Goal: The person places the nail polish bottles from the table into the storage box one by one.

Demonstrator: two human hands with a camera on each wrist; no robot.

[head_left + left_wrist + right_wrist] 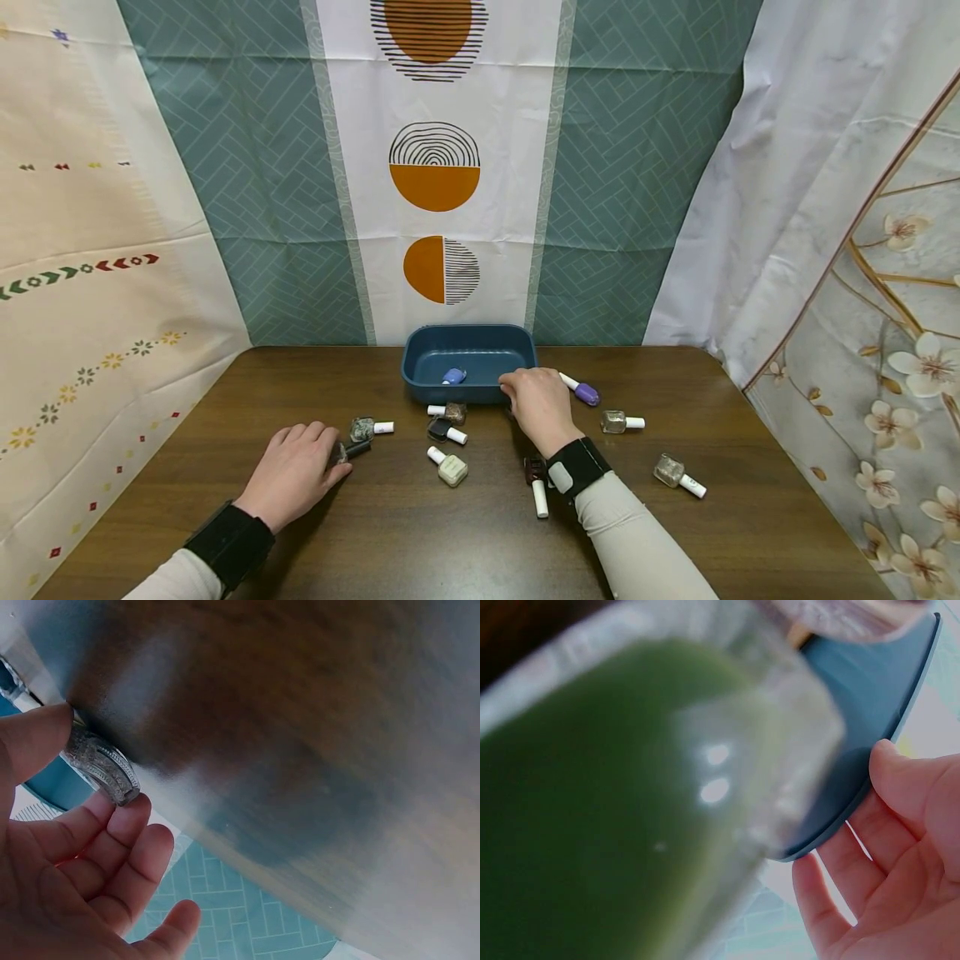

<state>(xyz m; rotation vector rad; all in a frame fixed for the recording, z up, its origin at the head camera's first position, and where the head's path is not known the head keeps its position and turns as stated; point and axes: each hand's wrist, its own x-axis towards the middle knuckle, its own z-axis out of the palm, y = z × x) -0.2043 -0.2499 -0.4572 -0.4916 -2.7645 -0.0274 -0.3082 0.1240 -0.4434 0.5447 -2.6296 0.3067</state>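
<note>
My left hand (291,471) pinches a glittery clear nail polish bottle (105,765) with a black cap, low over the table's left side. A blue plastic bin (442,395) stands at the table's back edge, and a blue nail polish bottle (453,377) lies inside it. My right hand (542,408) grips the bin's right front corner; in the right wrist view the thumb is at the rim and the fingers lie along the outside. A green bottle (630,795) fills much of that view, blurred and close to the camera.
Nail polish bottles lie scattered: grey glitter (362,429), brown glitter (455,413), black (438,429), cream (452,470), dark red (535,469), purple (587,394), and two pale glitter ones (613,422) on the right. Patterned cloth (637,167) hangs behind the wooden table (390,550).
</note>
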